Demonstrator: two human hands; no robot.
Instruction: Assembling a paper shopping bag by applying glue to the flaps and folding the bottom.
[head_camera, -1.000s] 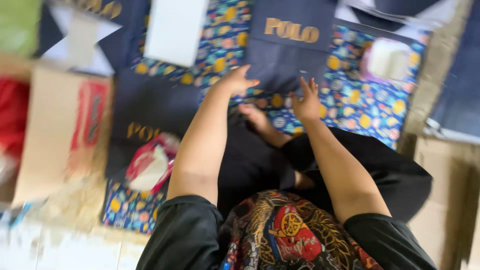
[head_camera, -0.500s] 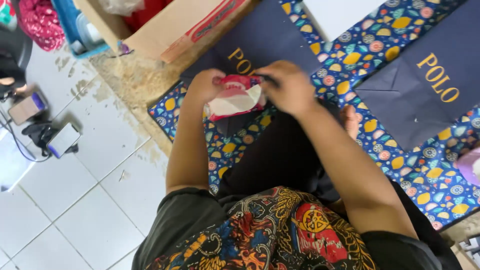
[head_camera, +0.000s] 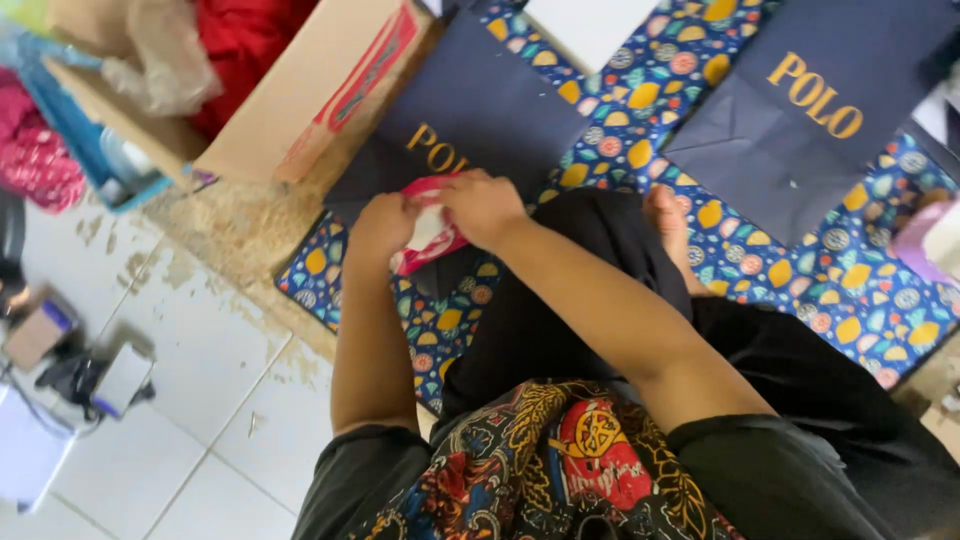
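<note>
My left hand (head_camera: 382, 226) and my right hand (head_camera: 483, 206) both grip a small red and white plastic packet (head_camera: 430, 233), held just above a dark navy paper bag (head_camera: 470, 118) with gold lettering. The bag lies flat on a blue patterned mat (head_camera: 640, 110). I sit on the mat with my legs folded in black trousers (head_camera: 560, 300), one bare foot (head_camera: 668, 220) showing to the right of my hands. A second navy paper bag (head_camera: 800, 130) lies at the upper right.
A cardboard box (head_camera: 300, 90) with red cloth and crumpled plastic stands at the upper left. A blue basket (head_camera: 90, 160) with pink cloth sits beside it. Small devices and cables (head_camera: 80, 370) lie on the white tiled floor at left. A white sheet (head_camera: 590, 25) lies at the top.
My hands moved from reaching forward at the navy bags to the left, took hold of the red and white packet, and now hold it together. The view swung left.
</note>
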